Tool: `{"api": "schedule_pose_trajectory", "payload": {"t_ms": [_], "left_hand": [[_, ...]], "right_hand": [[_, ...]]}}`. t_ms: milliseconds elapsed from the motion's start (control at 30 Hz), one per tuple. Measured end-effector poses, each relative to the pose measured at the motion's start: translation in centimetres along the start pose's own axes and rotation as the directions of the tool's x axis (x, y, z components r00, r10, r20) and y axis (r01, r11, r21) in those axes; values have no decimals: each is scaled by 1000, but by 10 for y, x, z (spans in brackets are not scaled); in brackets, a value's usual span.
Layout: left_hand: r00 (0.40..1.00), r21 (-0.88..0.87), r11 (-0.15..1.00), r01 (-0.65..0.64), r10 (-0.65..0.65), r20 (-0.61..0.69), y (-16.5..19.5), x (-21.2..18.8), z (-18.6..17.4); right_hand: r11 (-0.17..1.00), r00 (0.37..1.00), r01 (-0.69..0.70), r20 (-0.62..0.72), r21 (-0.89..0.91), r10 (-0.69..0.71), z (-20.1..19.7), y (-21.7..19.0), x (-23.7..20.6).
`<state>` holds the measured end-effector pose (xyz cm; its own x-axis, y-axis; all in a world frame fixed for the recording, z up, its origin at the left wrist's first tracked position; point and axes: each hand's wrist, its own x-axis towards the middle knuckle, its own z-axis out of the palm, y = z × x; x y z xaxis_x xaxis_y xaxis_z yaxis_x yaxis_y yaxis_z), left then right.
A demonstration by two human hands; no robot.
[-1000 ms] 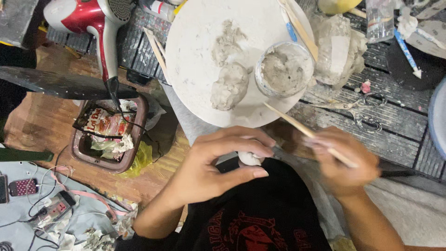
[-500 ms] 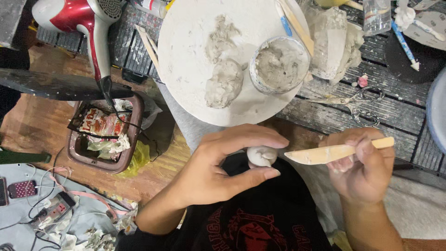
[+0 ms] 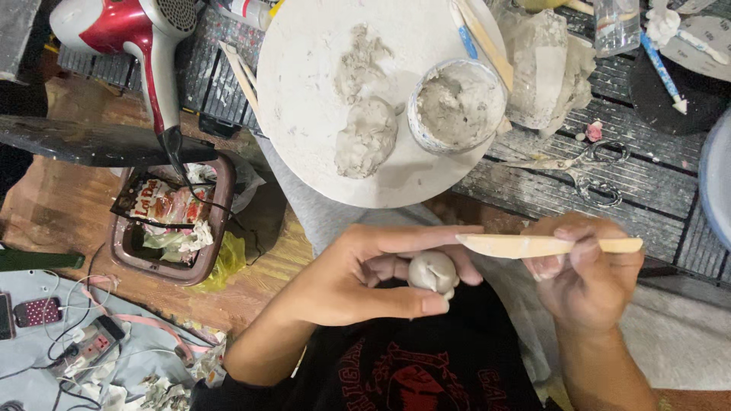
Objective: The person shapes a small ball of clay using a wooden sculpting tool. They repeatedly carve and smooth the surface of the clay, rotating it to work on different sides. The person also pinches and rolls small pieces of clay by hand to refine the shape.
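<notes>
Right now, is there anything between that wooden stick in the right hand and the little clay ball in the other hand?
Nothing visible. The left hand cups the small clay ball with its top bare between thumb and fingers. The right hand holds the wooden modelling tool level, its flat tip just above the ball, with only open air between them.

Before you: white round board (image 3: pixel 304 114) bearing a grey clay lump (image 3: pixel 367 137) and a clay-filled cup (image 3: pixel 455 105). Red hair dryer (image 3: pixel 126 30) upper left; scissors (image 3: pixel 582 164) right; brown bin (image 3: pixel 171 228) below.
</notes>
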<state>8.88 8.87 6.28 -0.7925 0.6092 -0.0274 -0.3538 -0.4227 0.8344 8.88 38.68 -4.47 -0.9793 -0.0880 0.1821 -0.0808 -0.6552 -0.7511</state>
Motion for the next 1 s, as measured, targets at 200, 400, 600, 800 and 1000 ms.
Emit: {"api": "schedule_pose_trajectory", "payload": {"t_ms": [200, 400, 600, 800, 1000], "left_hand": [[997, -231, 972, 33, -16, 76, -9, -1, -12], [998, -168, 984, 66, -62, 26, -10, 9, -14], [998, -120, 991, 54, -49, 46, -14, 23, -17], [999, 73, 997, 25, -24, -25, -8, 25, -4], [978, 563, 817, -126, 196, -66, 6, 16, 15]], "right_hand": [[986, 992, 122, 52, -113, -117, -4, 0, -4], [979, 993, 112, -12, -168, -116, -6, -3, -3], [985, 994, 104, -21, -137, -107, -18, -4, -7], [982, 982, 183, -39, -53, -185, -31, -9, -2], [839, 932, 359, 195, -409, -304, -27, -43, -18]]}}
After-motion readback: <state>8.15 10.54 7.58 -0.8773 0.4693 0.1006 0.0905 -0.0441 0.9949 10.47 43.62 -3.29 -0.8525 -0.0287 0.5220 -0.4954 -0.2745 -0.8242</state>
